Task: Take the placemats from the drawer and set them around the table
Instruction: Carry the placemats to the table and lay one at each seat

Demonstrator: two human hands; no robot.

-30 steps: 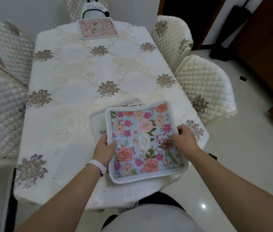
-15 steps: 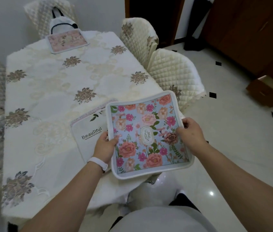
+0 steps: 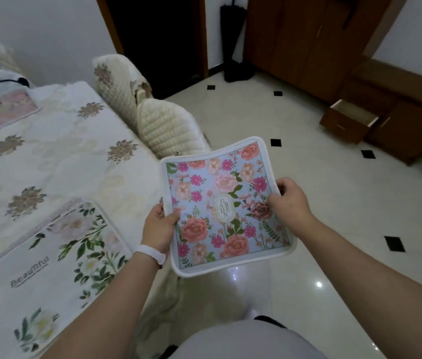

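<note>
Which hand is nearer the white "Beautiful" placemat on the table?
Left. The left hand grips the blue floral placemat beside the "Beautiful" placemat; the right hand holds the opposite edge, out over the floor.

"GARDEN" on the held floral placemat (image 3: 226, 206), "Beautiful" on the white placemat (image 3: 49, 257) on the table

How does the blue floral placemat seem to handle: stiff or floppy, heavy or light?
Probably semi-flexible: the blue floral placemat bows between the left hand and right hand, corners curling. Likely light: edge grips alone carry it.
</note>
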